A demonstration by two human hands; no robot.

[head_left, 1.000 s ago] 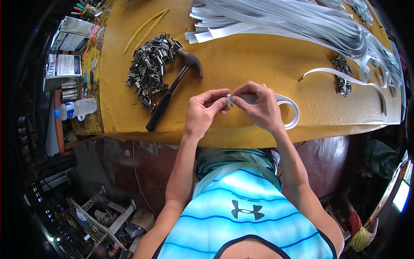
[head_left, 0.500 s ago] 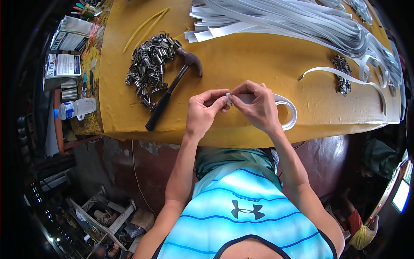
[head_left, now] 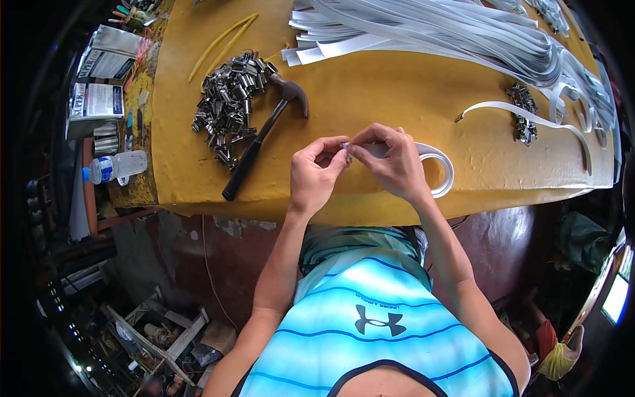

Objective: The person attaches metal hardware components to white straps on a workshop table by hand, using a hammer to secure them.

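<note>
In front of me, my left hand [head_left: 313, 173] pinches a small shiny metal clip [head_left: 345, 145] between thumb and index finger. Close against it, my right hand [head_left: 397, 164] grips a white strap [head_left: 448, 173] near its end, where the clip is. From behind that hand the strap loops round and rests on the yellow tabletop [head_left: 370, 208]. My fingers partly cover where strap and clip come together. Left of my hands lies a claw hammer [head_left: 259, 142] with a black handle, beside a heap of loose metal clips [head_left: 228, 99].
A thick bundle of white straps [head_left: 423, 33] spreads across the far side. At right, one strap with a metal tip [head_left: 512, 106] crosses a smaller clip pile [head_left: 524, 116]. Cans [head_left: 98, 100] and a plastic bottle [head_left: 119, 166] stand left. A person in yellow [head_left: 557, 360] is lower right.
Both hands have shifted very slightly to the left, and the clip shows a little more clearly between the fingertips. The hold on clip and strap stays the same.
</note>
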